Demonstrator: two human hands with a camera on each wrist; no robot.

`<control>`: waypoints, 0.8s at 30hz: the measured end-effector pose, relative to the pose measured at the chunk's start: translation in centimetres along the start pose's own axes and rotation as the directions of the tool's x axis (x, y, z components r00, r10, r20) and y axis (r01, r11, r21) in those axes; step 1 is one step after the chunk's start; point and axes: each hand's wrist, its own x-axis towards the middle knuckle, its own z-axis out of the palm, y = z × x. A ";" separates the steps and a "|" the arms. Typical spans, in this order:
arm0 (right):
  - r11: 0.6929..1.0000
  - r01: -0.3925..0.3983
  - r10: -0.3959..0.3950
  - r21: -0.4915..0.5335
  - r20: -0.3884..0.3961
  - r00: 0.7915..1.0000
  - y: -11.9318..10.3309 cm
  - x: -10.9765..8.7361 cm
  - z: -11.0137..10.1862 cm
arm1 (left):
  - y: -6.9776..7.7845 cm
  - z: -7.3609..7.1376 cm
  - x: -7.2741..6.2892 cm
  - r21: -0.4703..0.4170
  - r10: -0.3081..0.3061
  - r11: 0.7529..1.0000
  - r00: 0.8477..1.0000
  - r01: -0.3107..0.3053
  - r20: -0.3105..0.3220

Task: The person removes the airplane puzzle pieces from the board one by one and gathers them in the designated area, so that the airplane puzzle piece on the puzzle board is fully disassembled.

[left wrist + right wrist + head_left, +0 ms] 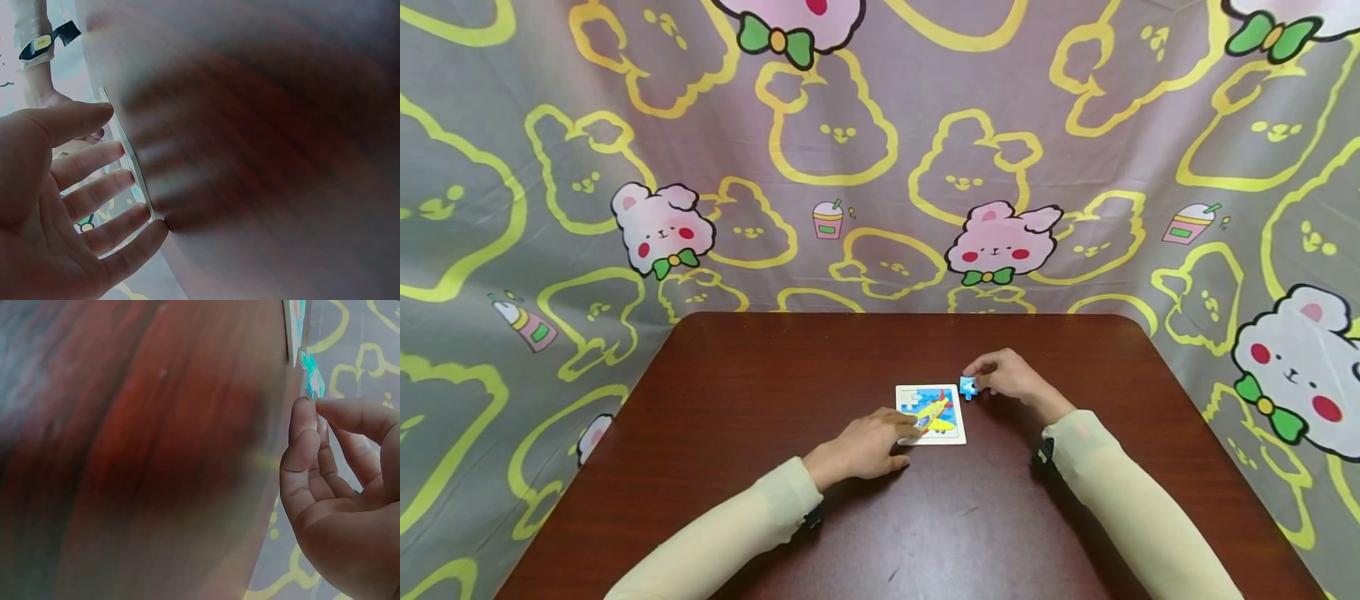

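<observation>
A small square jigsaw board [953,427] with a white border lies on the table, showing a yellow and red airplane on blue sky. A pale patch without picture shows at its upper left. My left hand [867,443] rests on the board's left side, covering its lower left part; in the left wrist view its fingers [100,194] are nearly straight, tips at the board's edge. Just off the upper right corner, my right hand [1017,382] pinches a blue jigsaw piece [967,387] between thumb and fingertips. The right wrist view shows this piece [312,375] gripped by one end.
The dark reddish-brown table [745,375] extends around the board on every side. A printed curtain [865,100] with bear and rabbit figures hangs behind the table and along both sides. Dark bands sit on both wrists, below pale sleeves [1135,492].
</observation>
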 end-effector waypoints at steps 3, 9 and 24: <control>1.000 -0.005 0.005 -0.013 0.002 1.000 0.3 0.0 -0.1 | 0.0 0.0 0.0 0.000 0.001 1.000 1.000 -0.001 -0.004; 0.999 -0.007 0.007 -0.037 -0.002 1.000 0.9 0.1 -0.2 | 0.1 0.0 0.0 -0.001 -0.001 1.000 1.000 0.001 0.000; 0.995 -0.003 0.002 -0.101 -0.012 1.000 1.1 -0.2 -0.4 | 0.0 -0.1 0.1 0.012 0.003 1.000 1.000 -0.003 0.010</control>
